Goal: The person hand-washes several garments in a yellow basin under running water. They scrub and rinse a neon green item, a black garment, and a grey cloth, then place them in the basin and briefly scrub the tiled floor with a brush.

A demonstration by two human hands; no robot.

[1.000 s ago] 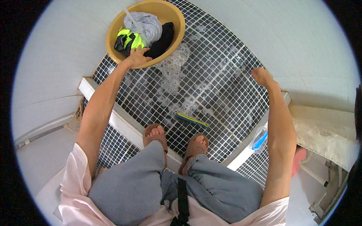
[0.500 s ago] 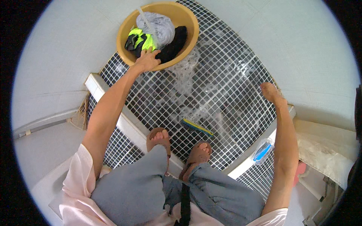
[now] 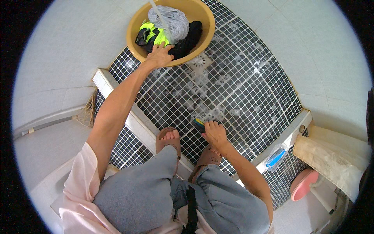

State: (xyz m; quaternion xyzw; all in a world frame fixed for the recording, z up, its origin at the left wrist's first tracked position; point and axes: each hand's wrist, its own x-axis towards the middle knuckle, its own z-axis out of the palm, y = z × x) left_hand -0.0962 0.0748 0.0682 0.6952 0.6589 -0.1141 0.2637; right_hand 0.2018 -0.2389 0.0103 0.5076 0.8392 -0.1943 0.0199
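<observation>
My left hand [image 3: 159, 55] reaches over the near rim of a yellow plastic basin [image 3: 210, 29], fingers spread against the clothes inside. In the basin lie a grey bundled cloth [image 3: 177, 25], a black and neon-yellow garment [image 3: 152, 34] and a black piece of clothing [image 3: 191, 41]. A stream of water [image 3: 157, 11] falls onto the grey cloth. Low over the floor, beside my right foot, my right hand [image 3: 215, 134] is closed around a scrubbing brush [image 3: 199, 124] with a yellow and green back. Its far end pokes out past my fingers, the rest being covered.
Dark mosaic tiles [image 3: 249, 89] with wet, soapy patches cover the floor, with a drain [image 3: 199, 62] near the basin. A white ledge [image 3: 138, 123] crosses under my sandalled feet. A clear-wrapped blue item [image 3: 276, 157] sits on the right ledge, and a pink basin [image 3: 303, 185] stands beyond it.
My right hand has come from the right side down to the floor and taken hold of the brush. My left hand stays at the basin; the view has shifted slightly.
</observation>
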